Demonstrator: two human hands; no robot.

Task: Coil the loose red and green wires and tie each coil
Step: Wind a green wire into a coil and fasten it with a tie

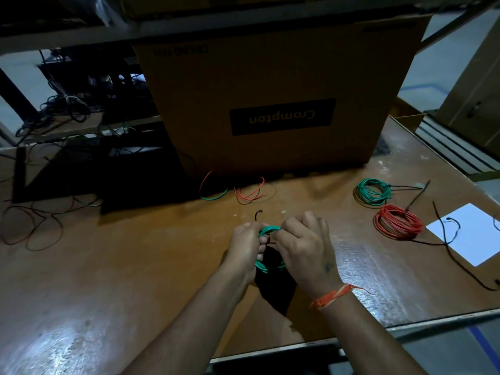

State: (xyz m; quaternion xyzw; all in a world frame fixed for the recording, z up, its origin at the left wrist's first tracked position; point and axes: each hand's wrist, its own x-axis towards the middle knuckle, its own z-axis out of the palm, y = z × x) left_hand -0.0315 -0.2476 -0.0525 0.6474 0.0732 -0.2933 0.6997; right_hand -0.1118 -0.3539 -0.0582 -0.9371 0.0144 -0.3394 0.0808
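Your 2 hands, left hand (pixel 244 246) and right hand (pixel 304 250), gripped the green coil (pixel 266 231) at the frame's centre; the tie needed tightening firmly.

Brown wooden table (pixel 135 266), glossy, glare patches near the front edge. Resting on it:
- large cardboard box (pixel 270 90) at the back, "Crompton" label upside down
- short loose red wire pieces (pixel 250 193) and one green piece (pixel 215 196) just in front of the box
- tied green coil (pixel 373 192), far right
- tied red coil (pixel 397 221) just beside it, nearer
- white sheet (pixel 470 234) at the right edge, black ties (pixel 454 228) across it
- tangle of dark wires (pixel 32 226) at far left
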